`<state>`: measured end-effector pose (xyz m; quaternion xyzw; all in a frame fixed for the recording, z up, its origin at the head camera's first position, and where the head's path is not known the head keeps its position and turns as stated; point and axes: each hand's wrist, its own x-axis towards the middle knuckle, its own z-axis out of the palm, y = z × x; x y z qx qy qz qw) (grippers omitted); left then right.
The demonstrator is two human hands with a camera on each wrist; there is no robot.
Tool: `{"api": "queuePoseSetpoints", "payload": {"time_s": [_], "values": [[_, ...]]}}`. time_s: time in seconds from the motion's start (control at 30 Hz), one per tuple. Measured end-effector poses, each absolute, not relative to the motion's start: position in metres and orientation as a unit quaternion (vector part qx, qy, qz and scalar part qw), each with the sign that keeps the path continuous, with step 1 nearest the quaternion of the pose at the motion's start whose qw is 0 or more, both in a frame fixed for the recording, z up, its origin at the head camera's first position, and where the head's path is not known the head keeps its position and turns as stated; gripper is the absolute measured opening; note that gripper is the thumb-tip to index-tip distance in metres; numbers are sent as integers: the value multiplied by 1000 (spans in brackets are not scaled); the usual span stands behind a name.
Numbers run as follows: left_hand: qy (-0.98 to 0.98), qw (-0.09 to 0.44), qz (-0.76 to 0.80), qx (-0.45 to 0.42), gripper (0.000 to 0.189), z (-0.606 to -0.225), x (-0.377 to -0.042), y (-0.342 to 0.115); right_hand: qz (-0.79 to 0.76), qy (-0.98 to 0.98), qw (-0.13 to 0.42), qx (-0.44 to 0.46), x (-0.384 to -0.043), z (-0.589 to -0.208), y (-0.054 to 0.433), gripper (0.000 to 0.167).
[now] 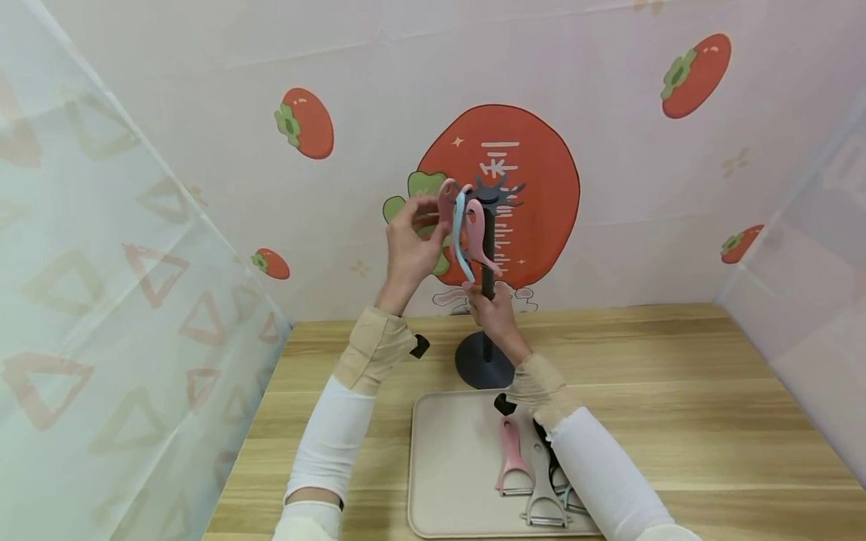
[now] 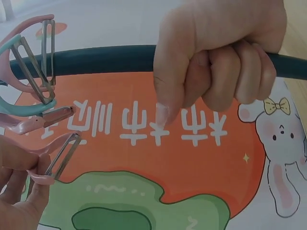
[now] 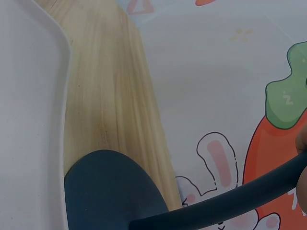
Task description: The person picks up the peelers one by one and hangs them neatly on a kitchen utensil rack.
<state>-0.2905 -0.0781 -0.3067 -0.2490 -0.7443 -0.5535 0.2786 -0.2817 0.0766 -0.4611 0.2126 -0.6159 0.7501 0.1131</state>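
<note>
In the head view, my left hand (image 1: 411, 248) pinches a pink peeler (image 1: 445, 201) beside the hooked top (image 1: 499, 192) of a dark stand. The left wrist view shows the fingers at one side of its frame, near the metal blade (image 2: 64, 155). Next to it hang a light blue peeler (image 1: 459, 229) and a pink peeler (image 1: 476, 234); another pink one is partly hidden behind them. Lower down, my right hand (image 1: 497, 314) grips the stand's upright pole (image 1: 488, 263), its fingers (image 2: 224, 76) curled round it in the left wrist view.
The stand's round base (image 1: 476, 364) sits on the wooden table behind a beige tray (image 1: 440, 466). On the tray lie a pink peeler (image 1: 512, 447), a grey peeler (image 1: 543, 488), and black and light blue ones partly under my right sleeve. A printed cloth wall rises behind.
</note>
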Motion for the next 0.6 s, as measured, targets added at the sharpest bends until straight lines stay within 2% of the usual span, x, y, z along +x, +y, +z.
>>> {"api": "queuePoseSetpoints", "payload": {"time_s": [0.33,0.6], "values": [[-723,256,-589,-256,28,-296,-300,-72,743,-621,124,219,-283,-462,77,56],[-713,219,-616,-255,26,-289,-302,-66,745,-622,118,210,-282,-462,77,56]]}}
